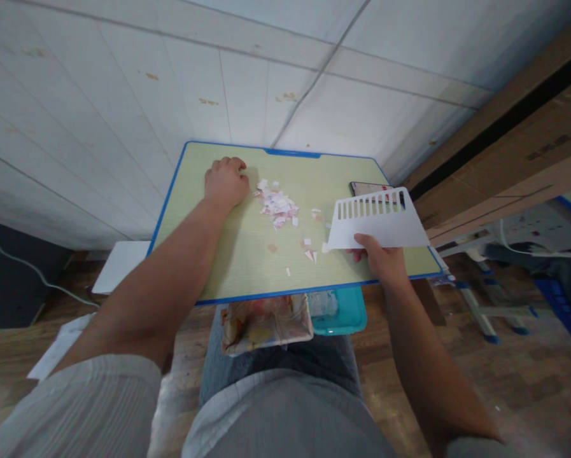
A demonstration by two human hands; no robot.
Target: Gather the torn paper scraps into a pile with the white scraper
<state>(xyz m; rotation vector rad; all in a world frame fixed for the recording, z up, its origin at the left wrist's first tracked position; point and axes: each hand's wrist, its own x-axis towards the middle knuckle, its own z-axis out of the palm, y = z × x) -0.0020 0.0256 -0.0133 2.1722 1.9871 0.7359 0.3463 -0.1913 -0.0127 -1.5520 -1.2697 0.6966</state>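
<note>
My left hand (226, 182) rests on the pale green tabletop (247, 261) toward its far left, with its fingers curled under. Whatever the fingers may hold is hidden. Just right of it lies a heap of torn white and pinkish paper scraps (278, 205). My right hand (378, 257) grips the near edge of a thin white plate with a row of slots (378, 229), thumb on top. The plate is held over the right part of the table. A few loose paper scraps (310, 256) lie between the heap and the plate's left corner.
A phone (368, 188) lies at the back right, partly behind the plate. Below the table's near edge are a patterned open box (270, 334) and a turquoise tray (349, 312). A white wall (247, 83) stands behind, cardboard boxes (495, 121) at the right.
</note>
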